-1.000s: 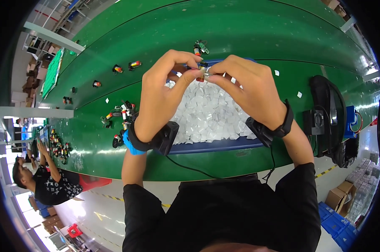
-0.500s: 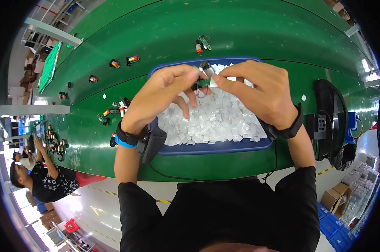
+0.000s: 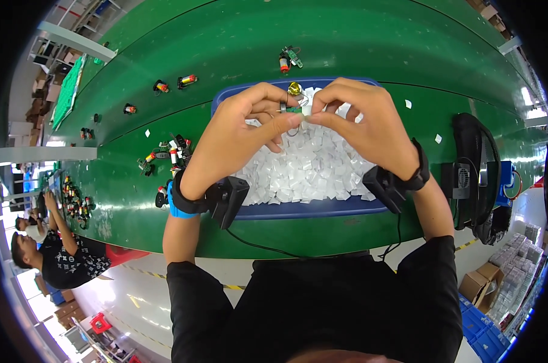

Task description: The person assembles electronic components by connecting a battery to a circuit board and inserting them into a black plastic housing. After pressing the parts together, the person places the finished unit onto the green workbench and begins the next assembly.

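Above a blue tray [image 3: 313, 212] full of small white squares [image 3: 304, 172], my left hand [image 3: 240, 130] is closed on a small wired part with a green circuit board [image 3: 293, 110]. A shiny gold, round end [image 3: 295, 89] sticks up from this part, and a thin wire loops below it. My right hand [image 3: 364, 121] pinches with thumb and forefinger at the board's right end, where a white piece [image 3: 307, 112] shows. Whether that piece touches the board is hard to see.
Similar red-and-yellow wired parts stand on the green table [image 3: 346, 233]: a cluster [image 3: 174, 154] at left, one part [image 3: 285, 62] behind the tray. Loose white squares [image 3: 438, 138] lie to the right, near a black case [image 3: 470, 151]. A co-worker [image 3: 68, 257] sits at far left.
The part in my left hand has turned, so its gold end now shows upward. My right hand has shifted slightly up and left, its fingertips staying by the part.
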A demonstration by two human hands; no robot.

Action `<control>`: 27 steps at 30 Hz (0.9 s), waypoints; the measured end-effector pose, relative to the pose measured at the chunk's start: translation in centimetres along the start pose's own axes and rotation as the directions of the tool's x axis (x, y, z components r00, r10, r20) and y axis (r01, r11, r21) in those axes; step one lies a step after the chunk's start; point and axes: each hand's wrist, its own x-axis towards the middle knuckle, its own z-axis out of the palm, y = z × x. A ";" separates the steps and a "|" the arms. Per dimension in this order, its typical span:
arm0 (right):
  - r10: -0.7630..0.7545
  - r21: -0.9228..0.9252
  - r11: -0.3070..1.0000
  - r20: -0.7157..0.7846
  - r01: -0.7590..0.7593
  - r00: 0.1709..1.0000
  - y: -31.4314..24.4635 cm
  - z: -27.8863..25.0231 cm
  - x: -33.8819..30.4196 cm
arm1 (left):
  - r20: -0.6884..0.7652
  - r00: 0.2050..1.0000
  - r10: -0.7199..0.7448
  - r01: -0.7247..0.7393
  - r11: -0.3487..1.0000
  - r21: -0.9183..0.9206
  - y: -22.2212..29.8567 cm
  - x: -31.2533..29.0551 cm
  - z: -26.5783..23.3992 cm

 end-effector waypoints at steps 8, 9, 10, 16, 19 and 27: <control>0.058 -0.355 0.933 0.005 -0.053 0.998 2.8 -0.7 0.0 | 0.035 0.998 0.054 -0.056 0.998 0.042 -0.3 0.4 -0.2; 0.058 -0.357 0.933 0.004 -0.053 0.998 2.6 -0.6 0.1 | 0.051 0.997 0.053 -0.053 0.999 0.006 -0.4 0.4 -0.1; 0.043 -0.192 0.981 -0.006 -0.044 0.999 2.3 -0.3 0.2 | 0.066 0.996 0.052 -0.050 0.998 -0.030 -0.5 0.4 0.1; 0.038 0.520 0.845 0.171 -0.123 0.985 0.9 -0.1 -0.1 | 0.068 0.995 0.075 -0.067 0.992 -0.107 -0.1 -0.2 1.1; 0.004 0.313 0.949 0.130 -0.045 0.992 0.2 -1.0 0.3 | 0.021 0.997 0.073 -0.071 0.994 -0.089 0.3 -0.3 1.3; 0.091 0.320 0.938 0.150 -0.136 0.984 0.1 -1.1 0.3 | -0.180 0.963 0.202 -0.124 0.921 0.368 -0.5 -0.5 2.6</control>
